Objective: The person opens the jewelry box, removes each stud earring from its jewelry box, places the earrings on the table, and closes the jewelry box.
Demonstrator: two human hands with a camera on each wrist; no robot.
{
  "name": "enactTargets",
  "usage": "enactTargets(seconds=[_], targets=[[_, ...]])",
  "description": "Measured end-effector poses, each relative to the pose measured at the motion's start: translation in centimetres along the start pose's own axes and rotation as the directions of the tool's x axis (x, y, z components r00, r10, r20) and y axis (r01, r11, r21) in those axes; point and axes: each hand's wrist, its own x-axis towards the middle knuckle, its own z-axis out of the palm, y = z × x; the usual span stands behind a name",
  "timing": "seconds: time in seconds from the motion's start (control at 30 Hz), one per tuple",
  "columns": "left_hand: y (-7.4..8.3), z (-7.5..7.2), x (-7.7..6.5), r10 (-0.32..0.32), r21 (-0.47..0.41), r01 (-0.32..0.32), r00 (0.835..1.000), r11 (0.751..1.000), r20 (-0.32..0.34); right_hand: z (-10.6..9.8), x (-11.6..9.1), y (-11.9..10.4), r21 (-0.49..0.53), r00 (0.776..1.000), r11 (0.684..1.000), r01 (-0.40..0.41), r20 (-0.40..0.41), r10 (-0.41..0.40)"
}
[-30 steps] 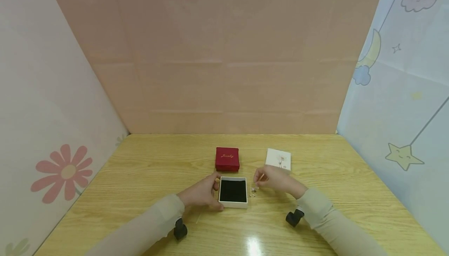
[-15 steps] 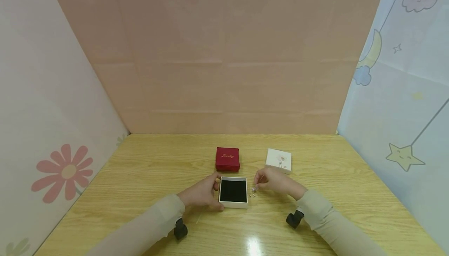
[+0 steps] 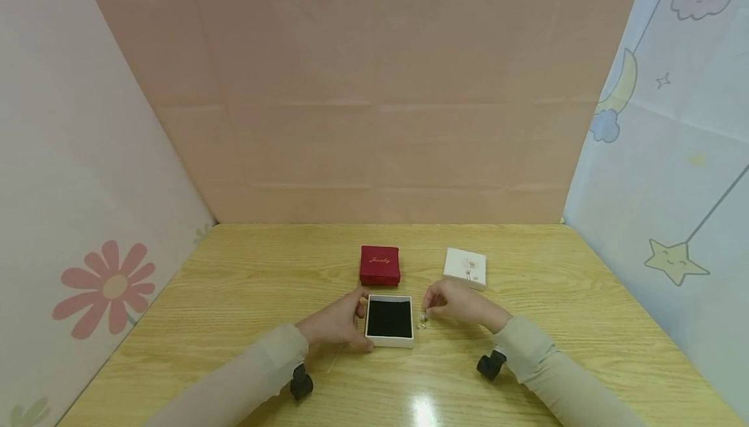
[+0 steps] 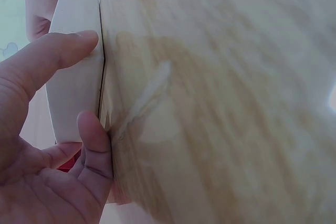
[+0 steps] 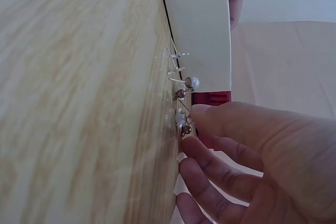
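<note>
An open white box (image 3: 389, 343) with a black lining stands in the middle of the wooden table. My left hand (image 3: 338, 320) holds its left side, the thumb (image 4: 79, 45) against the front wall and fingers at the back corner. Just right of the box lies a small group of earrings (image 3: 422, 326). They show pearl-like beads, thin metal wires and clear bits in the right wrist view. My right hand (image 3: 459, 300) pinches one earring (image 5: 181, 118) of the group between thumb and forefinger, low by the tabletop. Its exact grip is partly hidden.
Behind the open box stands a red jewelry box (image 3: 379, 266), closed. A white lid or box with a flower print (image 3: 465, 267) lies behind my right hand. A thin clear strip (image 3: 335, 361) lies near my left wrist.
My right fingertips have shifted slightly at the earrings, and the pinched one now hangs a little differently below them. The left hand and the boxes stay where they were.
</note>
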Motion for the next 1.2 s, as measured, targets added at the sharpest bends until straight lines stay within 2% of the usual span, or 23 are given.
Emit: enactTargets(seconds=[0.23, 1.2], targets=[[0.20, -0.03, -0.15, 0.011, 0.007, -0.011, 1.000, 1.000, 0.003, 0.04, 0.06, -0.01, -0.003, 1.000, 1.000, 0.021, -0.002, -0.021], [0.04, -0.03, -0.09, 0.001, 0.002, -0.001, 1.000, 1.000, 0.011, -0.01, 0.03, -0.24, 0.004, 1.000, 1.000, 0.007, 0.007, -0.007]])
